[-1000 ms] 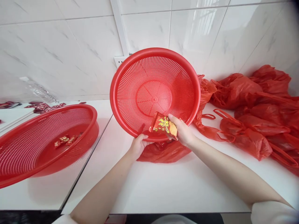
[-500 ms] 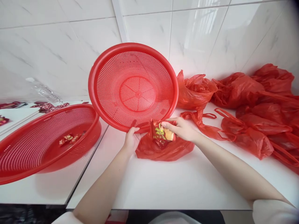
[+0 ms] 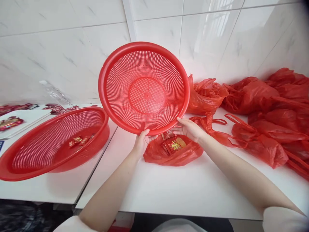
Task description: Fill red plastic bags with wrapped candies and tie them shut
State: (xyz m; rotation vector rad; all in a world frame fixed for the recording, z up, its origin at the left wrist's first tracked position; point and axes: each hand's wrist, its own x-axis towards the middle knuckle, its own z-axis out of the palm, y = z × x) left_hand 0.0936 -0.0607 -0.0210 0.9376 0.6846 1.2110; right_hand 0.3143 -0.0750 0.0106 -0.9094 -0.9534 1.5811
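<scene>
No text can be read with certainty. Large yellow characters stand on the front of a red packet point(image 3: 177, 145) in the open bag point(image 3: 172, 158) near the middle, beside a picture of a round golden piece; they are too blurred to spell out. Behind it in the same bag, another packet point(image 3: 168, 134) bears small pale print, illegible. In the left basket point(image 3: 72, 161), small packets point(image 3: 78, 140) carry gold-coloured characters, too small to read. At the left edge, a cut-off blue label point(image 3: 1, 145) shows pale marks that cannot be made out.
</scene>
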